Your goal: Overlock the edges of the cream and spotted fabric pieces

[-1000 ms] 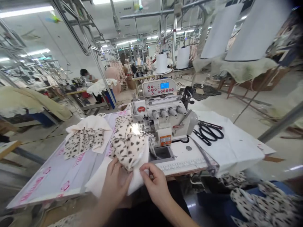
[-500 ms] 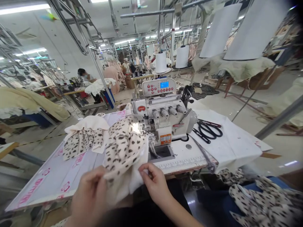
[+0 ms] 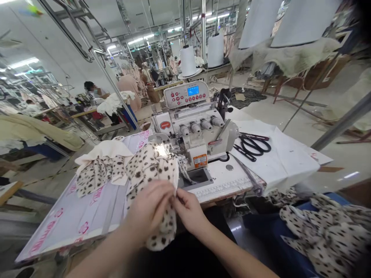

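A cream fabric piece with dark spots [image 3: 149,165] runs from under the lit needle area of a white overlock sewing machine [image 3: 197,135] toward me. Its near end hangs over the table's front edge. My left hand [image 3: 153,202] is closed on the edge of this fabric, fingers bent over it. Right beside it, my right hand [image 3: 187,208] pinches the same edge between thumb and fingers. Both hands nearly touch, just in front of the machine bed. To the left lies another heap of spotted and plain cream fabric [image 3: 101,168].
Black-handled scissors [image 3: 253,144] lie on white cloth right of the machine. More spotted fabric [image 3: 327,227] is piled at the lower right. Large white thread cones [image 3: 301,23] stand at the upper right. A co-worker [image 3: 94,90] sits at a table in the left background.
My left hand has moved right and up to meet my right hand at the fabric edge. The spotted fabric's near end now hangs down below the hands. The camera view has shifted slightly.
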`<state>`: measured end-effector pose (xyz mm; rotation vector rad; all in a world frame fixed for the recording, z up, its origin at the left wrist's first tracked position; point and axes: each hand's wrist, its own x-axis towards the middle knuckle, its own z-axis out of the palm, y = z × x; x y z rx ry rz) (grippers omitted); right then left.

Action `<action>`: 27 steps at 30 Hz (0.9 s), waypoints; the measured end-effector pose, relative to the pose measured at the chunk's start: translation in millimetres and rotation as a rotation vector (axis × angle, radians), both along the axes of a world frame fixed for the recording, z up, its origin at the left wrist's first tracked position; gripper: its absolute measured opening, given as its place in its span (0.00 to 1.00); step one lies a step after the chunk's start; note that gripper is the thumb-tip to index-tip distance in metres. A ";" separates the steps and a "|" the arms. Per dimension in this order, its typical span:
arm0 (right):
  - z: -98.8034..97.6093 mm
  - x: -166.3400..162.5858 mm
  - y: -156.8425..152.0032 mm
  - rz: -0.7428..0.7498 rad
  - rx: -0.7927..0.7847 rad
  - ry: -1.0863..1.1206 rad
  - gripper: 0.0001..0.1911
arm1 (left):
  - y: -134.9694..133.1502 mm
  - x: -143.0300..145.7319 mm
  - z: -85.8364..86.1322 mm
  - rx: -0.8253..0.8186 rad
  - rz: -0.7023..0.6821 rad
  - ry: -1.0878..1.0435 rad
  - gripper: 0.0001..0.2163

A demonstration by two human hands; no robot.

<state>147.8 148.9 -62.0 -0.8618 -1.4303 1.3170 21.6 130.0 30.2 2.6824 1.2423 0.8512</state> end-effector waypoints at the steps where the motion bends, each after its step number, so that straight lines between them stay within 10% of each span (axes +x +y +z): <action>1: 0.0 0.1 -0.6 0.009 0.034 -0.003 0.13 | 9.4 -0.1 1.5 0.012 0.073 0.008 0.08; 9: -4.9 1.1 -3.0 0.024 0.219 0.039 0.11 | 38.0 24.5 1.9 -0.138 0.472 0.353 0.11; 27: -8.1 1.9 -2.6 -0.004 0.160 -0.035 0.15 | 35.7 27.4 12.6 -0.278 0.426 0.597 0.12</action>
